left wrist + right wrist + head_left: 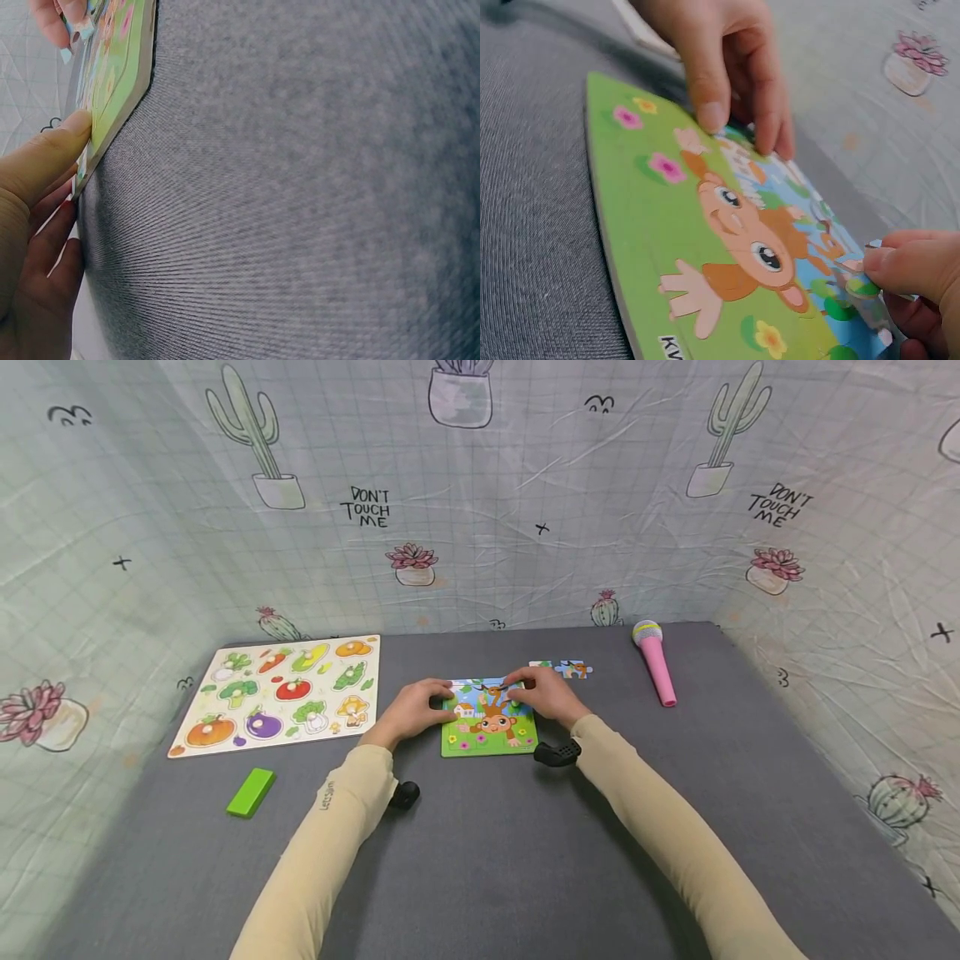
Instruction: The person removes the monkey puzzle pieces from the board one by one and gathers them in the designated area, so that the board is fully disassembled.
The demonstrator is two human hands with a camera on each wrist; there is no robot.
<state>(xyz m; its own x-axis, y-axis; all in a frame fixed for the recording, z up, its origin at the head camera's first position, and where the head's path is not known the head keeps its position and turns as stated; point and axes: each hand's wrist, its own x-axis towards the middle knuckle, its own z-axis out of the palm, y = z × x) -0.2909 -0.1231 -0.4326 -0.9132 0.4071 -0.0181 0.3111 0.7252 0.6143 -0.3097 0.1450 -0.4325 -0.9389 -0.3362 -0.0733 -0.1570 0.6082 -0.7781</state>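
A jigsaw puzzle board (476, 745) with a monkey on green grass lies flat on the dark grey table. My left hand (411, 710) holds its left side, thumb (71, 131) on top and fingers at the edge. Over the board's upper right part is my right hand (553, 693). Between its thumb and fingers it pinches a small puzzle piece (861, 286) with green and pale patches, held tilted over the blue part of the picture. Just beyond the right hand, loose puzzle pieces (574, 670) lie on the table.
A white board (206, 706) of knobbed vegetable pieces lies at the left, with a green block (251, 792) in front of it. Toward the back right rests a pink toy microphone (657, 667). Behind the table hangs a cactus-print cloth (487, 485).
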